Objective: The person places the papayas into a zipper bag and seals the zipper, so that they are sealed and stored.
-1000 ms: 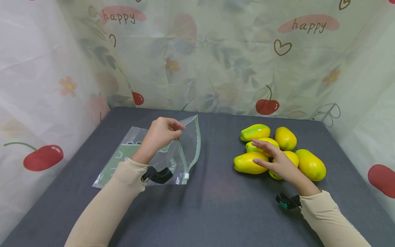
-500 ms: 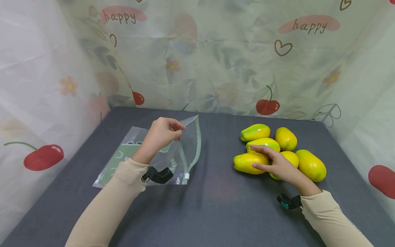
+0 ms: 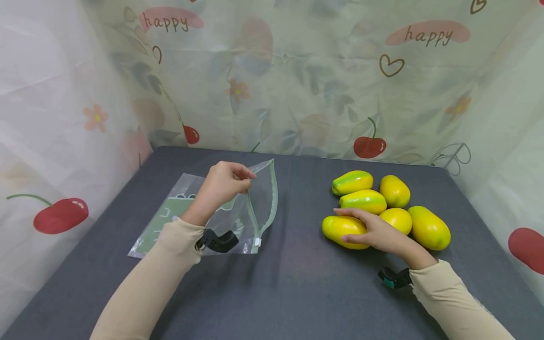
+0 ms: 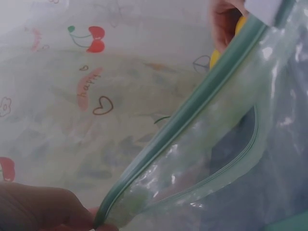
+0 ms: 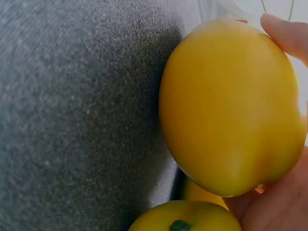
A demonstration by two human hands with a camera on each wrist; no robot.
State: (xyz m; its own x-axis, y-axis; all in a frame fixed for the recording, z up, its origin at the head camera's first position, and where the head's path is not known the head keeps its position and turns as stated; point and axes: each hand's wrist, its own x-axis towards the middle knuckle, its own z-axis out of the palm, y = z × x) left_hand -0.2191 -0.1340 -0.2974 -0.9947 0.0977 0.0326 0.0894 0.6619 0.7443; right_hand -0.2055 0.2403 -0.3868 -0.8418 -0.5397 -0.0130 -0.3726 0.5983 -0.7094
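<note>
My left hand (image 3: 225, 184) pinches the upper rim of a clear zip bag (image 3: 264, 203) with green edging and a white slider, and its mouth gapes toward the right. In the left wrist view, the thumb and fingers (image 4: 45, 207) grip the bag's green zip strip (image 4: 183, 122). On the right, my right hand (image 3: 378, 230) spans the nearest yellow papaya (image 3: 342, 228), thumb on the near side and fingers over the far side. That papaya (image 5: 228, 106) fills much of the right wrist view, close against the table, and the hand (image 5: 284, 202) curls round it.
Several other papayas lie close by: two greenish-yellow papayas (image 3: 352, 182) behind, and yellow papayas (image 3: 429, 227) to the right. The bag's printed green end (image 3: 163, 222) lies flat on the dark grey table (image 3: 293, 293). Patterned curtains (image 3: 289, 85) surround the table's back and sides.
My right hand has lowered from above the papayas onto the nearest one and closed round it, turning it slightly. The left hand and the bag have stayed in place.
</note>
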